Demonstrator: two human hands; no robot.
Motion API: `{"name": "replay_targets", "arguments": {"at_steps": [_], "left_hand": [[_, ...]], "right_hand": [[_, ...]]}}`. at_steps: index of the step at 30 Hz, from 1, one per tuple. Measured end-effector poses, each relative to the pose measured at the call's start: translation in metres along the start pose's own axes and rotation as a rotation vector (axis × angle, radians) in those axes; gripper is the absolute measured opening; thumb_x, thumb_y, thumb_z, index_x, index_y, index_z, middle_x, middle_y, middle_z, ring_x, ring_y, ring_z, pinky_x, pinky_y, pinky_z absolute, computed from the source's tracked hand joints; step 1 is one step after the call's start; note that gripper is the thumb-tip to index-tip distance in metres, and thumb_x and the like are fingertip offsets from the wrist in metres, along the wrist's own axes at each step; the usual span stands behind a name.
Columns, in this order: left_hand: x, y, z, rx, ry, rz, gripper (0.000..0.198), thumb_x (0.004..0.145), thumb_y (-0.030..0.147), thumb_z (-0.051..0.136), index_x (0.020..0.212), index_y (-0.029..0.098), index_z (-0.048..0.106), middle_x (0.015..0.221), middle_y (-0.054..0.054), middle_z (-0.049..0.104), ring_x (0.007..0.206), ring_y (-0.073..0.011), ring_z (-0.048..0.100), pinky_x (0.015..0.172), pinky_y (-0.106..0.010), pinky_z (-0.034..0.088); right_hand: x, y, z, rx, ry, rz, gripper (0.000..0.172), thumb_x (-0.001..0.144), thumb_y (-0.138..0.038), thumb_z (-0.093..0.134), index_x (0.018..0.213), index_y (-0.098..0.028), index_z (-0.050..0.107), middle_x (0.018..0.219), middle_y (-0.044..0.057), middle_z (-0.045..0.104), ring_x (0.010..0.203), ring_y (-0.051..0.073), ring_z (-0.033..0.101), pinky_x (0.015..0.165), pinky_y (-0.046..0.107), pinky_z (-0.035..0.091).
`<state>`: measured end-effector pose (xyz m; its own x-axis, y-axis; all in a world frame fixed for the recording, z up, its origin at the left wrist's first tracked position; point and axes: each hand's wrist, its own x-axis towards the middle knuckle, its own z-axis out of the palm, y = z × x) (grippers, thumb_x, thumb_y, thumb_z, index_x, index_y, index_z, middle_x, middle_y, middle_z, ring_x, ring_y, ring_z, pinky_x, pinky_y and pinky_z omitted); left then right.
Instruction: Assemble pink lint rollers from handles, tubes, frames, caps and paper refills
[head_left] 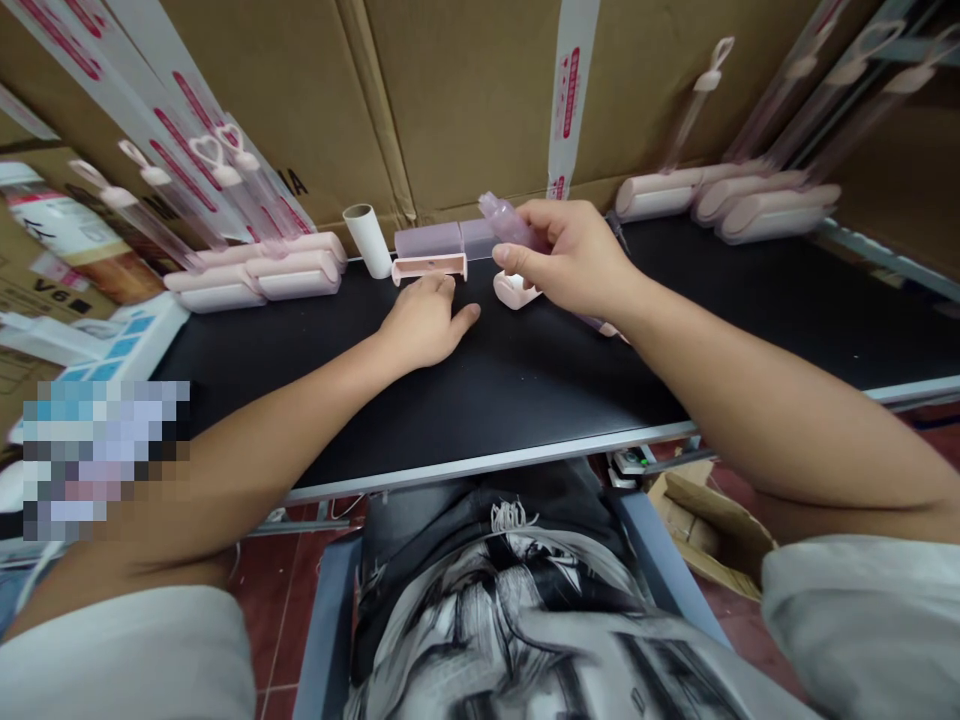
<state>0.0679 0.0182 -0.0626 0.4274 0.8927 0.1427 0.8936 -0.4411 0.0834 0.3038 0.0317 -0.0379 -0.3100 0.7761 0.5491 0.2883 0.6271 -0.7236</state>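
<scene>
My right hand is closed round a translucent lilac bottle, whose narrow neck points up and left. Just below that hand lies a small curved pale pink part. My left hand rests low over the black table, thumb apart, its fingertips at a pink open-sided holder; whether they press on it I cannot tell. Behind the holder lies a translucent lilac cylinder. Partly hidden under my right wrist is another lilac piece with a pink end.
A white tube stands left of the holder. Pink cases with upright clear tubes and loop tops stand in groups at left and right. Cardboard backs the black table. A drink bottle leans at far left.
</scene>
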Motion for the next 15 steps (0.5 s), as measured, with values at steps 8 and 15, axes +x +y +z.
{"name": "replay_targets", "arguments": {"at_steps": [8, 15], "left_hand": [[0.004, 0.005, 0.004, -0.047, -0.168, -0.070, 0.085, 0.117, 0.056, 0.041, 0.180, 0.000, 0.032, 0.190, -0.029, 0.027, 0.181, -0.0446, 0.020, 0.146, -0.065, 0.018], [0.016, -0.023, -0.002, 0.000, -0.050, -0.035, 0.082, 0.117, 0.061, 0.040, 0.183, 0.012, 0.036, 0.195, -0.022, 0.017, 0.183, -0.0453, 0.008, 0.145, -0.073, 0.004]], "right_hand": [[0.000, 0.003, 0.002, 0.022, -0.007, 0.008, 0.042, 0.088, -0.061, 0.093, 0.091, -0.025, 0.071, 0.078, 0.003, 0.060, 0.077, 0.024, 0.060, 0.065, 0.038, 0.057], [0.001, 0.006, 0.004, 0.037, -0.004, -0.005, 0.039, 0.088, -0.058, 0.093, 0.092, -0.025, 0.072, 0.078, 0.003, 0.063, 0.076, 0.024, 0.062, 0.062, 0.038, 0.058]]}}
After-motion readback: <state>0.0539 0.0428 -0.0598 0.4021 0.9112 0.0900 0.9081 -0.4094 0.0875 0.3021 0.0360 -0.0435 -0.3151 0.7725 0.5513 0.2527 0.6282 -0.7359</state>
